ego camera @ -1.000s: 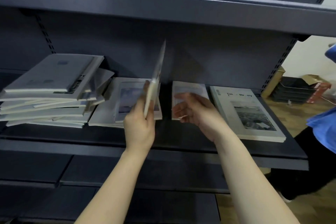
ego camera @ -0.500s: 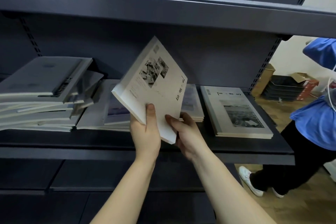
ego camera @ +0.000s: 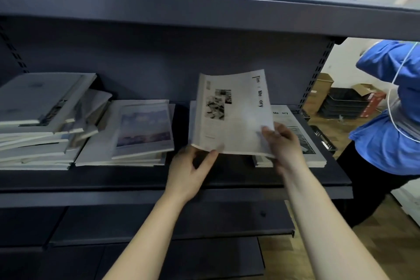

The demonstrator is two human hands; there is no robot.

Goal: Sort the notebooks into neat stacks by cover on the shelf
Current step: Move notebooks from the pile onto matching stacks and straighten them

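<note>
I'm looking at a dark metal shelf [ego camera: 113,179] that fills most of the frame. At the right edge a person in blue [ego camera: 391,120] stands on the wooden floor. At the left of the shelf sits an untidy pile of notebooks [ego camera: 38,107], its covers askew and overhanging. Just beside it is a flatter stack with a sky-photo cover [ego camera: 143,127]. At centre the white notebook [ego camera: 229,116] is held above the shelf, tilted up, its black-and-white photos facing me. It partly hides the matching stack [ego camera: 304,143] at right. My right hand [ego camera: 284,143] pinches its lower right corner, thumb on the cover. My left hand [ego camera: 188,173] is at the lower left edge with its thumb tip touching, but through the blur I cannot tell whether those fingers grip.
</note>
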